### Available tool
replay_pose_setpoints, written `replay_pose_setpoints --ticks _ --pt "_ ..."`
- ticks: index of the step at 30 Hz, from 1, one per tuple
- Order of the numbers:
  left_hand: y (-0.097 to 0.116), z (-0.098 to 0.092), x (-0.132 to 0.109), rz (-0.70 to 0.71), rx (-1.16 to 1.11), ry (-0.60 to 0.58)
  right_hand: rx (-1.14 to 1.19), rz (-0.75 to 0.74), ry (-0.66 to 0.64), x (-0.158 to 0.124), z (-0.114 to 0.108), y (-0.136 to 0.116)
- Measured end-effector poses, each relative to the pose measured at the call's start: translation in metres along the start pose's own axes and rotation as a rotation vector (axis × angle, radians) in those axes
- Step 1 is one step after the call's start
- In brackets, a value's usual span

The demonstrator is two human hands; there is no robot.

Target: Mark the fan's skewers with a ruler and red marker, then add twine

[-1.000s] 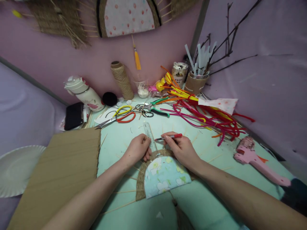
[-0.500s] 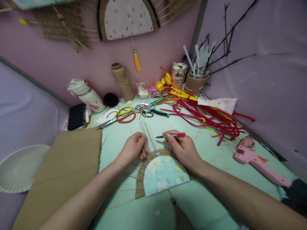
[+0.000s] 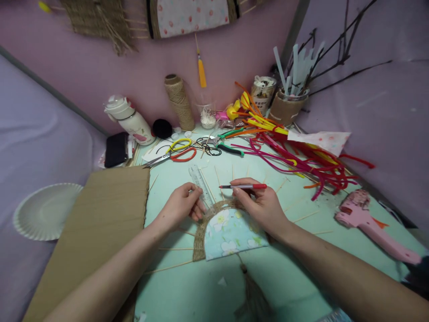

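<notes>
Left hand (image 3: 182,203): narrow, thumb and fingers gripping the left edge of the clear ruler (image 3: 200,179)
Right hand (image 3: 259,203): narrow, pinching a red-ended pen (image 3: 258,186), its tip pointing left at one of the thin sticks (image 3: 217,172); whether it touches cannot be told
Ruler: slanting across the desk (image 3: 181,293), near end over the twine band (image 3: 199,246), just left of a stick
Half-round piece (image 3: 231,237): flat on the desk between the forearms, blue flowered cloth edged by the twine band, sticks fanning outward
Tassel (image 3: 250,290): on the near side, hanging from the straight edge
Left side: cardboard sheet (image 3: 103,214) lying beside a white paper plate (image 3: 43,214)
Far side: white bottle (image 3: 136,127), twine spool (image 3: 181,103), scissors (image 3: 184,155) with one yellow and one red handle, green-handled pliers (image 3: 231,150)
Right side: a heap of coloured pipe cleaners (image 3: 301,167), with a pink glue gun (image 3: 375,230) nearer
</notes>
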State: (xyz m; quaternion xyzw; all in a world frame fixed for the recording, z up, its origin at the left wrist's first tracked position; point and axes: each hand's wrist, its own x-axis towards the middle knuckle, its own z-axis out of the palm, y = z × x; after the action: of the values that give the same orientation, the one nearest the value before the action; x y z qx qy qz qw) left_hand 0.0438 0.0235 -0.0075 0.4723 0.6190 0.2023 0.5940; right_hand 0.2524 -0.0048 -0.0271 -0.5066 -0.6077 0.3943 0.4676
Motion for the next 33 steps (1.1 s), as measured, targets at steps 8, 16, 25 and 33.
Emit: replay_pose_setpoints --ticks 8,16,25,33 --pt "-0.0022 0.0011 0.0013 -0.015 0.012 -0.025 0.009 -0.002 -0.023 -0.0007 0.0017 0.0013" --pt "-0.0017 0.0016 0.0036 -0.008 0.037 -0.015 0.035 0.002 -0.085 -0.0028 0.0030 0.0003" --pt "-0.0041 0.0036 0.0026 -0.007 0.037 -0.008 -0.218 -0.393 -0.319 -0.0008 0.0011 0.0019" --pt "-0.0032 0.0044 0.0017 -0.012 0.017 0.005 -0.402 -0.566 -0.445 0.0002 0.0029 0.0054"
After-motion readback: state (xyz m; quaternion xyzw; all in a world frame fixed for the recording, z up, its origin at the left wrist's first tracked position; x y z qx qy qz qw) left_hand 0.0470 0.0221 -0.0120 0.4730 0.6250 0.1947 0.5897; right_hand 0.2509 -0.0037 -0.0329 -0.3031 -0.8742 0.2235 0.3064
